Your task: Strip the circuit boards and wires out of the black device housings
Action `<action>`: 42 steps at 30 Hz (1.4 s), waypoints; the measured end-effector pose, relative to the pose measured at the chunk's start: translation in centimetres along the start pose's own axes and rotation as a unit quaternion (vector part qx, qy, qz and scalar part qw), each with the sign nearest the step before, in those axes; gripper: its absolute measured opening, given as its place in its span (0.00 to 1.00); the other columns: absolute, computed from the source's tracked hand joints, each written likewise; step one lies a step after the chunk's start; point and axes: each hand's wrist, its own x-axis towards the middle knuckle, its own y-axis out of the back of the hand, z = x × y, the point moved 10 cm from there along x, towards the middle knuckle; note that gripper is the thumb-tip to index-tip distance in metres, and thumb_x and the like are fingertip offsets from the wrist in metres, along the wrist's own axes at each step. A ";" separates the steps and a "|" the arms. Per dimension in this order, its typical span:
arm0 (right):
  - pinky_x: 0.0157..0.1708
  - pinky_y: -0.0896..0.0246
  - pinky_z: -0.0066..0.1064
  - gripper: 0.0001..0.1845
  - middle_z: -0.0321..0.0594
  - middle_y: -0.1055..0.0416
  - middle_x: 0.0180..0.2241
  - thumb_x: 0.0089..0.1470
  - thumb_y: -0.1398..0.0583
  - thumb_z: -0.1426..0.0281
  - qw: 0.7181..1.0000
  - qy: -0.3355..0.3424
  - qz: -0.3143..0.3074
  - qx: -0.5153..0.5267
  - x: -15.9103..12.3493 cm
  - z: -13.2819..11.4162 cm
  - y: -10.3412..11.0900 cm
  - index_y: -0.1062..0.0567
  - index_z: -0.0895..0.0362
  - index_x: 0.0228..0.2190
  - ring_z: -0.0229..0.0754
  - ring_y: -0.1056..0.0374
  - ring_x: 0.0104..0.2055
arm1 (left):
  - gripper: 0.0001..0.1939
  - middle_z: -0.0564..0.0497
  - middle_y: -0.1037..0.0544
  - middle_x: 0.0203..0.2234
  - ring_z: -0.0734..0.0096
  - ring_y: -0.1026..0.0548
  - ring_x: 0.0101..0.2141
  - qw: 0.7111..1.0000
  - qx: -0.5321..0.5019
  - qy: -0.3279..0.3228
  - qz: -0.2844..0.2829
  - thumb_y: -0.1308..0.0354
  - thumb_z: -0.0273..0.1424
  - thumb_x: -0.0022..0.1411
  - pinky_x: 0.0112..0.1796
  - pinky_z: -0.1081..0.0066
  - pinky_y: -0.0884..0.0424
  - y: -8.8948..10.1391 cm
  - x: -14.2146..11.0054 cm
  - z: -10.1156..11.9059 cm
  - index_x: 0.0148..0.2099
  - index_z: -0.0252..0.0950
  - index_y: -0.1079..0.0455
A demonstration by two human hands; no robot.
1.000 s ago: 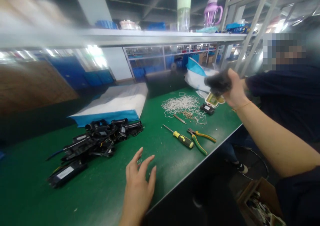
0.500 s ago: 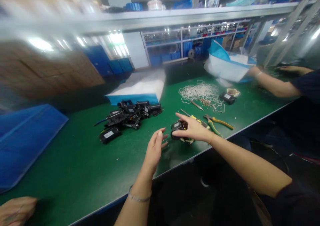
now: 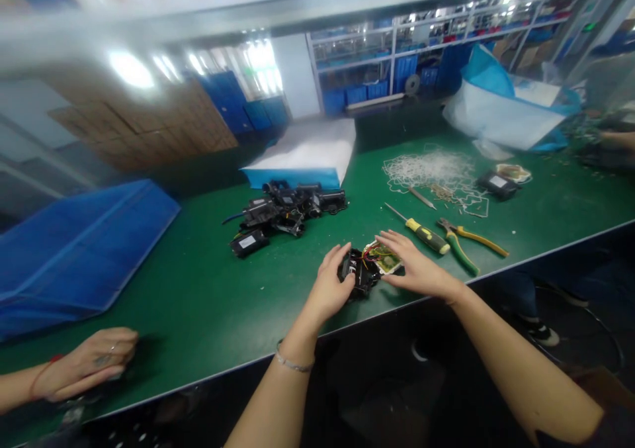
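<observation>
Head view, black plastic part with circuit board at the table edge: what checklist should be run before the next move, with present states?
1. Left hand on the black plastic part with red wires: ok, fingers touch it.
2. Right hand on the small green circuit board: ok.
3. Part supported by the green table: ok.
4. Yellow-handled screwdriver and yellow-handled pliers near the right hand: ok.
5. Another person's hand apart at far left: ok.
6. Grip firmness: cannot tell.
</observation>
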 end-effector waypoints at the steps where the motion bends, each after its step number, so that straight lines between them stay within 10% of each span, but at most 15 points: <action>1: 0.63 0.58 0.52 0.43 0.50 0.51 0.64 0.49 0.37 0.60 1.000 -0.023 0.007 -0.013 -0.3 1.1 -0.2 0.46 0.54 0.62 0.54 0.60 0.67 | 0.33 0.46 0.47 0.64 0.56 0.47 0.63 0.999 0.038 -0.023 0.003 0.42 0.29 0.56 0.61 0.52 0.48 -0.1 0.0 0.5 0.63 0.45 0.44; 7: 0.59 0.47 0.45 0.42 0.49 0.40 0.55 0.46 0.36 0.64 0.997 -0.060 0.051 0.004 -0.1 2.8 -1.3 0.43 0.55 0.61 0.50 0.42 0.58 | 0.51 0.44 0.44 0.61 0.57 0.44 0.61 0.993 0.077 -0.080 -0.032 0.29 0.34 0.41 0.61 0.57 0.47 -1.9 0.5 1.9 0.65 0.42 0.49; 15: 0.57 0.47 0.48 0.38 0.47 0.40 0.56 0.49 0.41 0.77 0.965 0.006 0.161 -0.205 -2.1 -2.0 3.1 0.42 0.51 0.60 0.53 0.45 0.58 | 0.44 0.53 0.45 0.63 0.57 0.33 0.52 0.970 0.234 -0.058 0.016 0.36 0.24 0.45 0.54 0.58 0.34 -0.5 -0.1 3.4 0.63 0.47 0.48; 33: 0.52 0.38 0.44 0.20 0.47 0.39 0.48 0.48 0.35 0.64 0.986 -0.046 0.157 -0.010 -3.0 -0.6 1.1 0.28 0.53 0.44 0.51 0.38 0.52 | 0.13 0.61 0.42 0.62 0.52 0.37 0.47 0.931 0.351 -0.074 0.062 0.51 0.28 0.63 0.43 0.52 0.29 -0.7 -0.3 4.8 0.45 0.47 0.29; 39: 0.49 0.36 0.41 0.47 0.48 0.33 0.50 0.41 0.31 0.65 0.983 -0.159 0.067 0.068 -1.5 2.8 -0.8 0.42 0.57 0.60 0.50 0.33 0.49 | 0.10 0.59 0.42 0.62 0.54 0.37 0.47 0.930 0.355 -0.060 0.072 0.49 0.31 0.63 0.40 0.57 0.28 -0.3 -0.1 4.5 0.44 0.46 0.30; 42: 0.43 0.34 0.38 0.30 0.44 0.28 0.42 0.48 0.35 0.66 0.991 -0.119 0.055 -0.010 -0.6 1.5 0.7 0.32 0.55 0.53 0.48 0.31 0.42 | 0.11 0.54 0.41 0.60 0.53 0.37 0.45 0.923 0.374 -0.043 0.080 0.43 0.36 0.59 0.38 0.57 0.27 0.8 -0.5 4.3 0.46 0.47 0.30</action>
